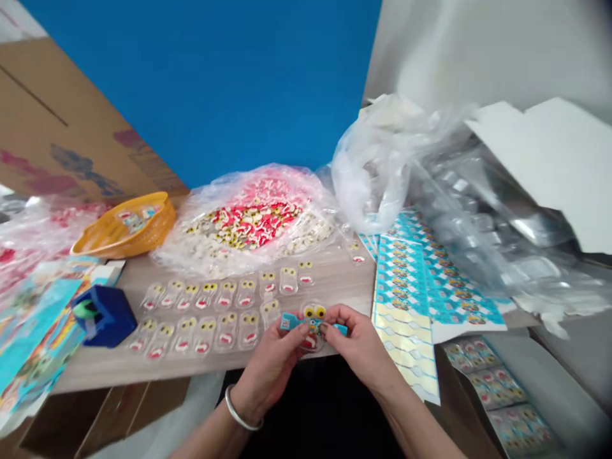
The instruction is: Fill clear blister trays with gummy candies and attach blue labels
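Observation:
Between my hands, near the table's front edge, is a small clear plastic pack [314, 312] with two yellow eye pieces and a red mouth piece inside. A blue printed sticker [288, 321] lies across its middle, both ends sticking out sideways. My left hand [282, 344] is closed on the pack and the sticker's left part, thumb on top. My right hand [351, 341] pinches the sticker's right part against the pack. Two rows of similar clear packs [228, 328] lie left of my hands, each with eyes and a mouth.
A plastic bag [201, 252] heaped with red, white and yellow pieces lies behind the rows. Sticker sheets [401, 280] are at right, below a bag of clear plastic shells [478, 217]. At left are a yellow basket [157, 220] and a blue holder [112, 315]. Filled packs [497, 386] sit lower right.

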Demonstrator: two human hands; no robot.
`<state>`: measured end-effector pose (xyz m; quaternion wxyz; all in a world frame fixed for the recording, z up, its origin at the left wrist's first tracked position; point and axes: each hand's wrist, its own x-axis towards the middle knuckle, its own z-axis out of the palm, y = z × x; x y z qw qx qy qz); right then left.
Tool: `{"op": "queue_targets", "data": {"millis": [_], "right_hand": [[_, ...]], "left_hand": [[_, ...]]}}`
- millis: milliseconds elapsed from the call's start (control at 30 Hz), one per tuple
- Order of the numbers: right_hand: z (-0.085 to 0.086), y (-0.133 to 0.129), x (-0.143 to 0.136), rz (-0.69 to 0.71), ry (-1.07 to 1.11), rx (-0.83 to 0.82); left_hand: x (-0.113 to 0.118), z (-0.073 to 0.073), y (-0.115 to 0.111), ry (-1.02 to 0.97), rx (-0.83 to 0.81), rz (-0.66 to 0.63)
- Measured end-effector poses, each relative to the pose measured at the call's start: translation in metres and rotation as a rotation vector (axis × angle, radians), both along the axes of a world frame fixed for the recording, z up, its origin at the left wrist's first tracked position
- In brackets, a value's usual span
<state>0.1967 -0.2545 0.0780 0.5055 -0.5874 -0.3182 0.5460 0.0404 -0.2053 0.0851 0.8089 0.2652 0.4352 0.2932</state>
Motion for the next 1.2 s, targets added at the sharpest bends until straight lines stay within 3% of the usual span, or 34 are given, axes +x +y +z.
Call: {"op": "queue_targets", "data": {"millis": [133, 333, 600, 800, 1033, 1200], "right_hand": [[0.016, 0.004, 0.004, -0.096, -0.048, 0.070], [0.018, -0.008, 0.021, -0.164, -0.015, 0.124], [0.026, -0.013, 0.019, -0.062, 0.053, 0.236], [0.014, -0.013, 0.014, 0.001, 0.148, 0.262], [-0.002, -0.011, 0.016, -0.059, 0.223, 0.248], [-0.004, -0.004, 0.014, -0.141, 0.115, 0.156]], "left_hand": [[0.018, 0.005, 0.013, -0.031, 0.078, 0.009], [0.021, 0.014, 0.027, -0.027, 0.103, 0.075], [0.025, 0.033, 0.011, -0.109, 0.006, -0.104], [0.027, 0.030, 0.009, -0.113, -0.002, -0.251], [0.029, 0.028, 0.010, -0.084, -0.018, -0.265], [0.032, 0.023, 0.013, -0.057, 0.027, -0.237]]}}
